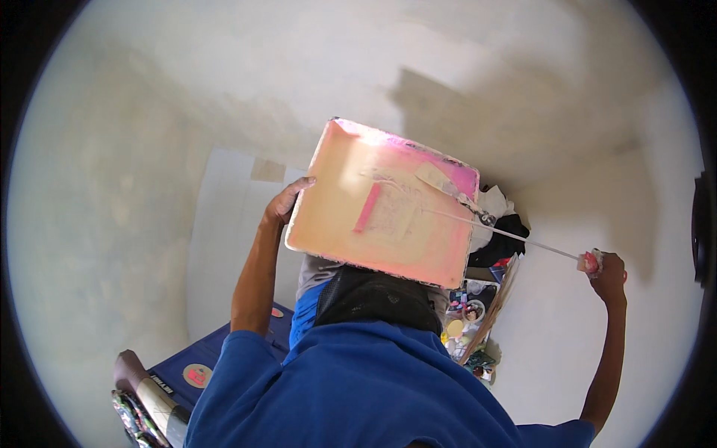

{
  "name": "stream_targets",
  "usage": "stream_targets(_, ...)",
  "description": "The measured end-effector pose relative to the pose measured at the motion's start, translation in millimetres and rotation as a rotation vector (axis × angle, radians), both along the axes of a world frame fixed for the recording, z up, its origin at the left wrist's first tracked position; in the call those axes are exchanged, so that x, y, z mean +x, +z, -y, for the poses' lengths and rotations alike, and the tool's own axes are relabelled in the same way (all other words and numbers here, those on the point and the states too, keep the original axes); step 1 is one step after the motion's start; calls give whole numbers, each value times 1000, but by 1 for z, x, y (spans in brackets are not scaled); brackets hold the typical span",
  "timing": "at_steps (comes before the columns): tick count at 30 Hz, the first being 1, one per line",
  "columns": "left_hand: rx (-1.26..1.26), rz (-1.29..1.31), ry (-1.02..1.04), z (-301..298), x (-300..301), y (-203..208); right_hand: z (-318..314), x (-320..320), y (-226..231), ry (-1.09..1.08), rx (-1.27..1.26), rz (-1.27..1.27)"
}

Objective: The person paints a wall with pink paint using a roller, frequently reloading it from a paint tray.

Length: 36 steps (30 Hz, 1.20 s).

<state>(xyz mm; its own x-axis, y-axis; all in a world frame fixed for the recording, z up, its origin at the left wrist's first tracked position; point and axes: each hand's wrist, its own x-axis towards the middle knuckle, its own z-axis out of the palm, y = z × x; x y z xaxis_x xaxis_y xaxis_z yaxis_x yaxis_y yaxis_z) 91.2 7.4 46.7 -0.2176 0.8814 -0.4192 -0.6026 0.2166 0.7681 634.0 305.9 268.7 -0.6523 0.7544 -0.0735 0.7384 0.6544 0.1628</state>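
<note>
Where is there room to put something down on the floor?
Bare white floor lies left of the pink tray, beyond the blue box. More lies right of the leaning board, below the right hand. The clutter under the tray is crowded.

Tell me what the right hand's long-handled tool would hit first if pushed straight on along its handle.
Most likely the pink paint tray: the right hand aims the thin handle up-left, and the tool's blade already lies over the tray surface, though contact is unclear.
</note>
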Motion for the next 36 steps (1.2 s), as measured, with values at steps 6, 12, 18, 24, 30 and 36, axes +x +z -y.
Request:
stream_targets(6, -24, 12, 71, 2, -4, -12, -4, 44, 3, -37, 63, -7)
stream_targets(12, 47, -78, 9, 8, -1, -7, 35, 112, -14, -111, 187, -143)
stream_targets(18, 159, -104, 6, 14, -6, -47, 66, 71, -75, -261, -167, -334)
stream_targets(24, 148, -39, -53, 4, -7, -29, 104, -69, -114, -296, -531, -1077)
stream_targets(30, 103, 53, -34, 6, -4, -16, 103, -201, -91, -103, -599, -1262)
stream_targets(36, 76, 74, -11, 12, 1, -12, 83, -303, -72, 3, -125, -1350)
